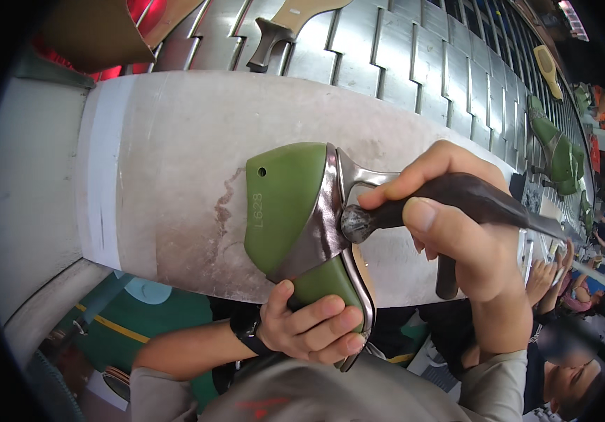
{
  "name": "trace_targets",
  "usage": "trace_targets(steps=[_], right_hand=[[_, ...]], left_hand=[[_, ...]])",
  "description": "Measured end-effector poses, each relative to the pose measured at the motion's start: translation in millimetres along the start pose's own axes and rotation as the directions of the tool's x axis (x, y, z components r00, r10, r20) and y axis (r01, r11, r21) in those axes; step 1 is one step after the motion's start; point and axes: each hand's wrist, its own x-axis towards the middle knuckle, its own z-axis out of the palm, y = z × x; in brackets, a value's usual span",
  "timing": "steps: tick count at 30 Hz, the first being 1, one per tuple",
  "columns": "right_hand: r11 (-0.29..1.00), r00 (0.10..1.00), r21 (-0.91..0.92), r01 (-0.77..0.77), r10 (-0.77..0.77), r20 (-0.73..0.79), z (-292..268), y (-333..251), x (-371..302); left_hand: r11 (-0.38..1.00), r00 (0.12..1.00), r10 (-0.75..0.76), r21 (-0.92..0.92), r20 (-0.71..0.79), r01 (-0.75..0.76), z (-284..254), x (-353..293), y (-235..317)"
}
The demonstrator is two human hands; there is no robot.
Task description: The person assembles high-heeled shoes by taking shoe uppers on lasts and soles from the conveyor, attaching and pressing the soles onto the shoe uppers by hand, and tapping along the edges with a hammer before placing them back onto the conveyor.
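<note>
A green shoe last (285, 204) lies on its side over the pale work surface, with a shiny dark metallic shoe upper (320, 221) wrapped across it. A slim metallic heel (369, 176) sticks out to the right. My left hand (313, 327) is closed round the toe end of the lasted shoe, near the surface's front edge. In my right hand (471, 232) is a dark shoemaker's hammer (471, 197), gripped close to its head. Its round face (356, 224) is at the upper beside the sole edge; whether it touches is hard to tell. Part of the hammer handle (446, 278) shows below my hand.
Beyond the pale work surface (183, 141) runs a slatted metal conveyor (415, 49). It carries a heeled sole piece (278, 32), a tan insole (547, 70) and green lasted shoes (555, 148). A brown board (98, 35) stands far left. Co-workers sit at the right.
</note>
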Motion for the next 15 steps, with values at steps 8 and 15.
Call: trace_targets(steps=[8,15], right_hand=[[0.998,0.989,0.067,0.011,-0.021,0.145,-8,15,-10],[0.997,0.939,-0.076,0.003,0.023,0.343,-20,2,15]], left_hand=[[1.0,1.0,0.007,0.026,0.013,-0.007,0,-1,-3],[1.0,0.999,0.029,0.004,0.044,-0.029,-4,-3,-7]])
